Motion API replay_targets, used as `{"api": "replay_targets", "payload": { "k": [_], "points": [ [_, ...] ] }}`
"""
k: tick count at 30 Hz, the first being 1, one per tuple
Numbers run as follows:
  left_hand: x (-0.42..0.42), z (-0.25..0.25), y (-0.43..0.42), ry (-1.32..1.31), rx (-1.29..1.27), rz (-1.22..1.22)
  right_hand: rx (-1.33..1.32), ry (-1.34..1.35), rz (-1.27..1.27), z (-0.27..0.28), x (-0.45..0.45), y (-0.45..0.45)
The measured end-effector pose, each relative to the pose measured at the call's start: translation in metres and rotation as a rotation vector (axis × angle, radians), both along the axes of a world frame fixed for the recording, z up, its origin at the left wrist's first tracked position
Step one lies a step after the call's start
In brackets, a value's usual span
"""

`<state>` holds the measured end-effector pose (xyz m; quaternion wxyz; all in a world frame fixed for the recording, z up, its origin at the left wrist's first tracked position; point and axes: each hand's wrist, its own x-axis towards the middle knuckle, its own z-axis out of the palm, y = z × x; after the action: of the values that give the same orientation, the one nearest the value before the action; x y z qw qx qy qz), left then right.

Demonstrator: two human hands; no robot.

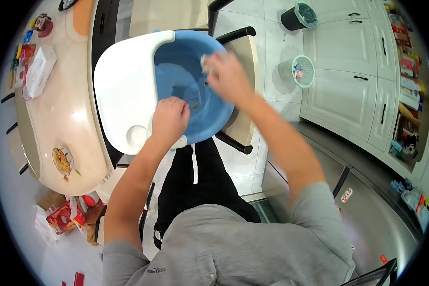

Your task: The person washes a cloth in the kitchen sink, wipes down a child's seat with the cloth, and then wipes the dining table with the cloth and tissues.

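Blue plastic is curving beneath both your hands, forming the deep seat point(214, 117) that is serving as the centre of everything here. Your right hand point(229, 78) is moving fast enough to be blurring over the seat's far right part, and its bent fingers are pinching a small pale thing point(204, 63); what it is, you are not letting the view tell. Your left hand point(170, 119) is hanging at the seat's left side, just by the inner edge of the white tray point(124, 90), with its fingers curling narrow and close together; whether they are holding anything, I cannot tell.

With the right hand swinging so quickly, you are risking a slip: a loose pinch could be dropping the pale thing into the seat or over its right rim towards the chair back point(248, 95). A careless sweep of your left forearm could also be nudging the tray, since it is passing so near the tray's lower corner.

Relative to your fingers, the pale thing is sitting right at the right hand's tips, above the seat's bowl, while the seat's floor is lying below and between both hands, with small dark marks point(194, 102) showing on it.
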<state>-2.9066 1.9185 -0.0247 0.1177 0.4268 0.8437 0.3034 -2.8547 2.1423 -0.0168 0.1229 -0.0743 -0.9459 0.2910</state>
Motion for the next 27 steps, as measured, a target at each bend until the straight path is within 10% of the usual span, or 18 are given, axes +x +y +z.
{"api": "replay_targets", "payload": {
  "k": [6, 13, 19, 22, 27],
  "points": [
    [0.030, -0.001, -0.059, 0.169, 0.190, 0.021, 0.240, -0.098, 0.116, -0.026, 0.022, 0.022],
    [0.035, 0.000, -0.083, 0.287, 0.165, 0.221, -0.096, -0.275, 0.145, -0.008, 0.066, -0.072],
    [0.037, -0.026, -0.086, 0.283, 0.142, 0.286, -0.024, -0.260, 0.060, -0.121, -0.054, -0.044],
    [0.036, -0.032, -0.086, 0.295, 0.127, 0.295, 0.320, -0.418, -0.037, -0.141, -0.058, -0.060],
    [0.036, -0.031, -0.087, 0.299, 0.139, 0.299, 0.121, -0.799, 0.039, -0.110, 0.002, -0.115]
  ]
}}
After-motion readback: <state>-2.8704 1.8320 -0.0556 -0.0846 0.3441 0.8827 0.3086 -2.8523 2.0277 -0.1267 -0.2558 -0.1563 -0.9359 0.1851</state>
